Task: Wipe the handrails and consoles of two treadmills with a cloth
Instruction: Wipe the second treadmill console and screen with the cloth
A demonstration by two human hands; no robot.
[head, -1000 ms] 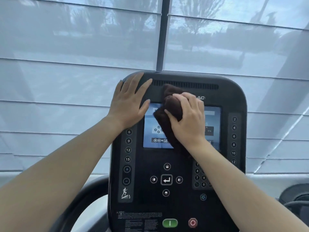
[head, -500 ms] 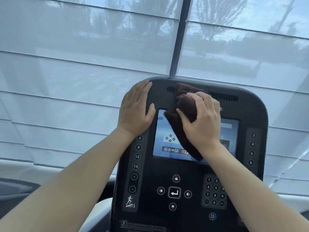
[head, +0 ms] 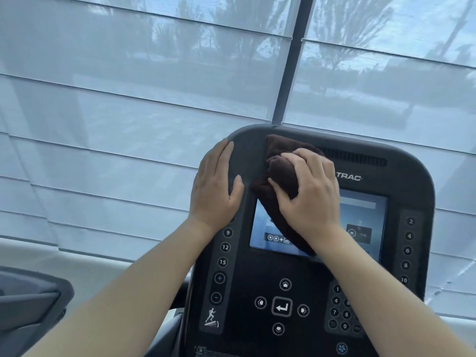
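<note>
A black treadmill console stands upright in front of me, with a lit screen and button columns down both sides. My right hand grips a bunched dark brown cloth and holds it against the console's upper left part, over the screen's top left corner. My left hand lies flat with straight fingers on the console's upper left edge, just left of the cloth. Part of the screen is hidden behind the cloth and my right hand.
Behind the console runs a wide window with pale translucent blinds and a dark vertical frame post. Part of a neighbouring grey machine shows at the lower left. A keypad and arrow buttons sit on the lower console.
My right hand has slid the cloth up and to the left, from the screen's middle to its top left corner. My left hand stays flat on the console's left edge. The view shifted left.
</note>
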